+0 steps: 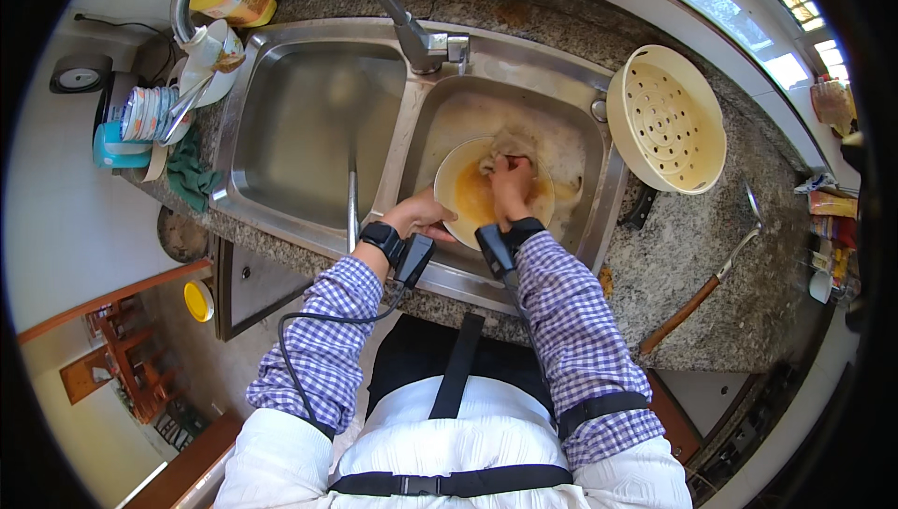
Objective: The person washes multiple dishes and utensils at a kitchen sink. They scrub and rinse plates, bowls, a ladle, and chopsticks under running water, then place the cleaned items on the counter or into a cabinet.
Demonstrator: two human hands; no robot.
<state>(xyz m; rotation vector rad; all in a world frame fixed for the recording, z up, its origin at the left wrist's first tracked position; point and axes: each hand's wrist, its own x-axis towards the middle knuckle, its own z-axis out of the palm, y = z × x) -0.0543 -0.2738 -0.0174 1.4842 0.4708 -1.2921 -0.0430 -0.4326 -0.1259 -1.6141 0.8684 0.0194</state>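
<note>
In the right basin of a steel double sink (610, 218) a white bowl (443, 190) holds some yellowish liquid. My left hand (422, 214) grips the bowl's left rim, thumb at the edge and fingers beneath. A wet greyish cloth (515, 144) is bunched in my right hand (512, 183), which presses it against the inside of the bowl near the far rim. Cloudy water fills the left basin (302, 144), where a long metal handle (352, 207) leans on the front edge with its far end under water.
A steel faucet (421, 46) arches over the sink. On the right counter lie a cream perforated basket (666, 119), a black-handled utensil (638, 209) and a wooden-handled spatula (680, 316). Stacked bowls (147, 112), a green cloth (188, 172) and a yellow bottle (235, 0) stand left.
</note>
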